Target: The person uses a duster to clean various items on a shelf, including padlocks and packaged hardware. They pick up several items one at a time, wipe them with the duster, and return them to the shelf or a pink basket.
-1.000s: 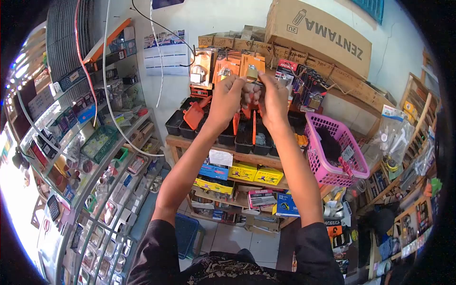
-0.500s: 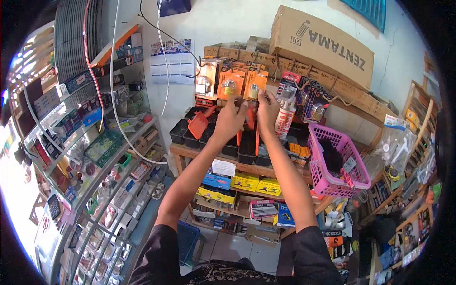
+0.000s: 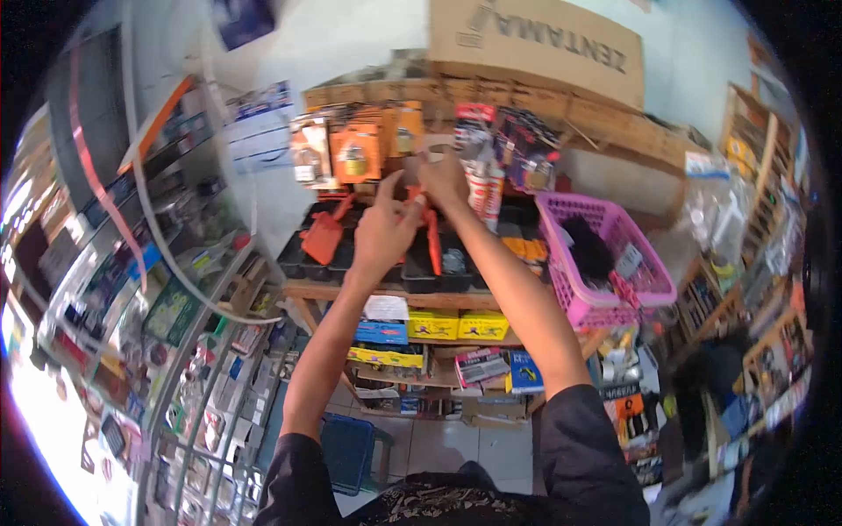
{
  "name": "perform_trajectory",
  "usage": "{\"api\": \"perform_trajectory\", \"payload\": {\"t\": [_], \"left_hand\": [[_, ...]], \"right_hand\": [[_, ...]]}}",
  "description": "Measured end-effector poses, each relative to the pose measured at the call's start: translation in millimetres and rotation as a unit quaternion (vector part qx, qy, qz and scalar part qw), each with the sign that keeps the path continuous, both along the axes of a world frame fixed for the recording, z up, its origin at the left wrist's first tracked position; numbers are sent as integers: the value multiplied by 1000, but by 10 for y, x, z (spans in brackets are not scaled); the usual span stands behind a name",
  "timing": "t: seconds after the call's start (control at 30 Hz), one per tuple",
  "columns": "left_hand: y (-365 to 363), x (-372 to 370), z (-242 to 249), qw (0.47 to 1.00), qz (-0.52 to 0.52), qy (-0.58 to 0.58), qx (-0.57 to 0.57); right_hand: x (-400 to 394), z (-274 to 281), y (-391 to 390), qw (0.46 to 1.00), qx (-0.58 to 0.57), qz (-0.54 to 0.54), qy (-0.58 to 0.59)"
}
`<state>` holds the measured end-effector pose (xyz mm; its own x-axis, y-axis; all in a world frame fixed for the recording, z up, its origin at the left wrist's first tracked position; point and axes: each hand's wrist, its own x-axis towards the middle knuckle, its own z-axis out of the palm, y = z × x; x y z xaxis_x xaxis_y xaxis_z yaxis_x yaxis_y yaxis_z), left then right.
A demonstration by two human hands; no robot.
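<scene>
My left hand (image 3: pixel 383 230) is raised over the black trays (image 3: pixel 303 250), its fingers curved and apart beside my right hand. Close by it, my right hand (image 3: pixel 443 181) has its fingers pressed together; blur hides what is in them. Just behind the hands hang padlocks on orange cards: a brass padlock (image 3: pixel 353 164) at the left and another card (image 3: pixel 403 131) nearer my right hand. An orange strip-like piece (image 3: pixel 433 241) stands below the hands among the trays. To the left, an orange plastic piece (image 3: pixel 322 237) leans in a tray.
A pink basket (image 3: pixel 605 298) with a black bundle stands at the right end of the wooden shelf (image 3: pixel 474 307). White-and-red tubes (image 3: pixel 485 197) stand behind my right forearm. A cardboard box (image 3: pixel 544 48) rests above. Glass shelving (image 3: pixel 202 351) borders the left side.
The view has shifted, and the picture is blurrier. Both hands have moved off the lower edges of the padlock cards; my right hand has turned inward, closer to my left.
</scene>
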<state>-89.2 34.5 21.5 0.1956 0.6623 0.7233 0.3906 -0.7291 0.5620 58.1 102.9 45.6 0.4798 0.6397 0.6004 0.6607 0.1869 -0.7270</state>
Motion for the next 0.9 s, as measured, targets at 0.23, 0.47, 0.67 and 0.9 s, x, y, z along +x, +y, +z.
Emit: {"api": "perform_trajectory", "payload": {"t": [0.23, 0.47, 0.67, 0.9], "left_hand": [[-329, 396, -91, 984, -150, 10, -98], [-446, 1676, -88, 940, -297, 165, 40], [-330, 2990, -311, 856, -374, 355, 48], [-83, 3943, -882, 694, -431, 577, 20]], "right_hand": [[1088, -194, -1949, 952, -134, 99, -255], [2631, -255, -2860, 813, -421, -170, -365], [3587, -84, -3210, 822, -448, -121, -328], [4203, -163, -3404, 857, -365, -97, -352]]}}
